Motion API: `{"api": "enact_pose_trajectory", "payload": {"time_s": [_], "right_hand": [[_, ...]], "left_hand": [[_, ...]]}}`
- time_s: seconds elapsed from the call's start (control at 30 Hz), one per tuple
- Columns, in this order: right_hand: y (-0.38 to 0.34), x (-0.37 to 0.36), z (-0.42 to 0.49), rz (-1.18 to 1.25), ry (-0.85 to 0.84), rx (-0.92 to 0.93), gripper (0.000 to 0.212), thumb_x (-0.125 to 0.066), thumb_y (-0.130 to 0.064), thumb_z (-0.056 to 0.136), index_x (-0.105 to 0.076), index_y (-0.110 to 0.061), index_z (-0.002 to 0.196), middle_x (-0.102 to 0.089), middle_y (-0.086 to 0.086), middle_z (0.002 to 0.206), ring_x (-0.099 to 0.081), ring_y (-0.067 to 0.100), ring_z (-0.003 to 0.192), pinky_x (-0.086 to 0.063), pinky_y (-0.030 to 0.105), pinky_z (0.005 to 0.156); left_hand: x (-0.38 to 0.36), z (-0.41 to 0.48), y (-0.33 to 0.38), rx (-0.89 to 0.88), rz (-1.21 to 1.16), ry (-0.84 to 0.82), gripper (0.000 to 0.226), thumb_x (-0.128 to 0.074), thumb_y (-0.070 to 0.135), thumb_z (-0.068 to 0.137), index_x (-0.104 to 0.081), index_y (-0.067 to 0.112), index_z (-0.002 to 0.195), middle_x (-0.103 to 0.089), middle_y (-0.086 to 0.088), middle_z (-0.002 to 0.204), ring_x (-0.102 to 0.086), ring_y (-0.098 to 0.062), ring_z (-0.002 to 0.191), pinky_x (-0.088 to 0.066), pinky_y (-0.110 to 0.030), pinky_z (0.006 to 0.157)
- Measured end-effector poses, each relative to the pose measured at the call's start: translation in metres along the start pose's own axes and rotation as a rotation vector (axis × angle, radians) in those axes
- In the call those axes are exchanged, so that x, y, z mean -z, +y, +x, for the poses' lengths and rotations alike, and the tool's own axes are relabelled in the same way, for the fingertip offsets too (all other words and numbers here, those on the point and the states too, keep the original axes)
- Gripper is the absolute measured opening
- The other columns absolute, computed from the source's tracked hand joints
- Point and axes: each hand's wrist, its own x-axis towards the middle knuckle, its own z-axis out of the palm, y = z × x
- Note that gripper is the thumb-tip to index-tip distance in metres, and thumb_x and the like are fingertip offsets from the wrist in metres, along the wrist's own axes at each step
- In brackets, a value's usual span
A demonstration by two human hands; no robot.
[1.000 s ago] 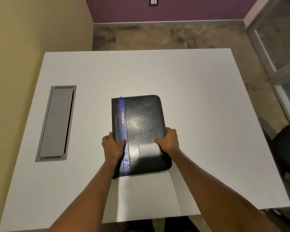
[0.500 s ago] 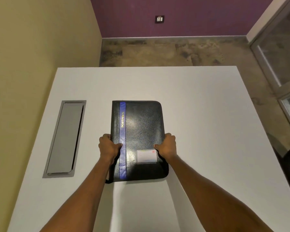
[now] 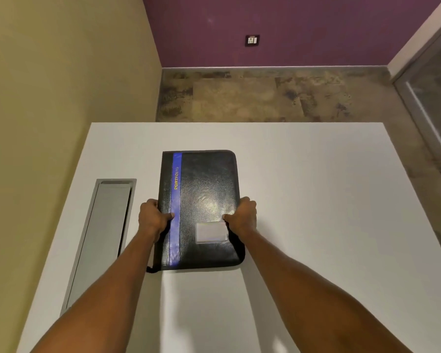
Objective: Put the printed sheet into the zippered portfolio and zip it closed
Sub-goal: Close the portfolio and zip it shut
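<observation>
A black zippered portfolio [image 3: 204,189] with a blue stripe and a clear card pocket lies closed on the white table [image 3: 316,212]. My left hand [image 3: 152,219] grips its left edge, thumb on the blue stripe. My right hand [image 3: 242,216] grips its right edge, thumb on the cover by the card pocket. A small black loop sticks out at the portfolio's near left corner. No printed sheet is in view.
A grey metal cable hatch [image 3: 102,238] is set into the table at the left. A yellow wall runs close along the table's left side. Beyond the far edge is a stone floor and a purple wall. A glass door frame stands at the right.
The portfolio has been straightened from a slight tilt to square with the table. Both hands stay on its edges. My view has tilted up, showing more floor and wall.
</observation>
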Motion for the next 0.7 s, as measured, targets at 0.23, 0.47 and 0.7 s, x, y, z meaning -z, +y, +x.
{"api": "enact_pose_trajectory", "payload": {"time_s": [0.23,0.47,0.7], "right_hand": [[-0.003,-0.016,0.009,-0.041,-0.029,-0.006,0.058,-0.085,-0.024,0.081,-0.049,-0.008,0.125,-0.048,0.014,0.128,-0.055,0.035,0.120,-0.050,0.047,0.103],[-0.001,-0.011,-0.007,-0.173,-0.010,0.075,0.057,-0.082,-0.017,0.083,-0.046,-0.009,0.127,-0.048,0.012,0.130,-0.050,0.033,0.124,-0.048,0.043,0.099],[0.015,-0.003,-0.058,-0.263,-0.065,0.145,0.058,-0.076,-0.019,0.082,-0.047,-0.008,0.132,-0.049,0.011,0.135,-0.047,0.032,0.130,-0.043,0.042,0.106]], "left_hand": [[0.000,0.013,-0.007,0.030,-0.012,-0.029,0.058,-0.085,0.005,0.086,-0.058,-0.002,0.137,-0.069,-0.022,0.129,-0.069,-0.042,0.113,-0.058,-0.058,0.100],[0.002,-0.008,-0.003,-0.079,0.195,-0.004,0.048,-0.080,0.010,0.088,-0.061,-0.006,0.130,-0.069,-0.027,0.125,-0.068,-0.044,0.112,-0.057,-0.053,0.101],[0.000,-0.060,-0.010,-0.111,0.428,-0.042,0.041,-0.065,0.017,0.095,-0.058,-0.007,0.128,-0.062,-0.028,0.130,-0.061,-0.048,0.120,-0.051,-0.057,0.102]]}}
